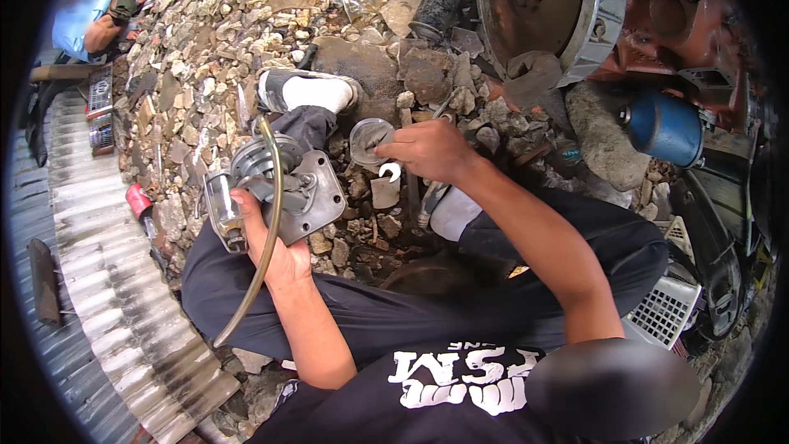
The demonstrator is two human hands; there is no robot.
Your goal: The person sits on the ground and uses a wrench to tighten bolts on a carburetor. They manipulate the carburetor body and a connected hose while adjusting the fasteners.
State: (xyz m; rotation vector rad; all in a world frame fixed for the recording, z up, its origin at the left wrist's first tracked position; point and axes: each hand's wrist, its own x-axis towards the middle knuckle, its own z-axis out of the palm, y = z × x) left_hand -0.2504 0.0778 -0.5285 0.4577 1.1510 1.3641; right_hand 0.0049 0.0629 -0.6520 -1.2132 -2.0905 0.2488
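Observation:
My left hand (269, 238) grips a metal pump assembly (312, 197) with a round top, a holed mounting flange and a clear bowl (224, 210) on its side. A yellowish hose (267, 263) hangs from it across my wrist. My right hand (431, 148) has its fingers pinched at a small round cup (367, 136) with dark contents; what they hold is too small to name. A silver open-end wrench (390, 168) lies just below that cup.
Stony ground (181, 49) surrounds my legs. Corrugated sheets (99, 222) lie left, near a red-handled object (138, 197). A large metal housing (567, 25), blue canister (666, 127) and white crate (657, 308) are right. Another person (82, 20) is at upper left.

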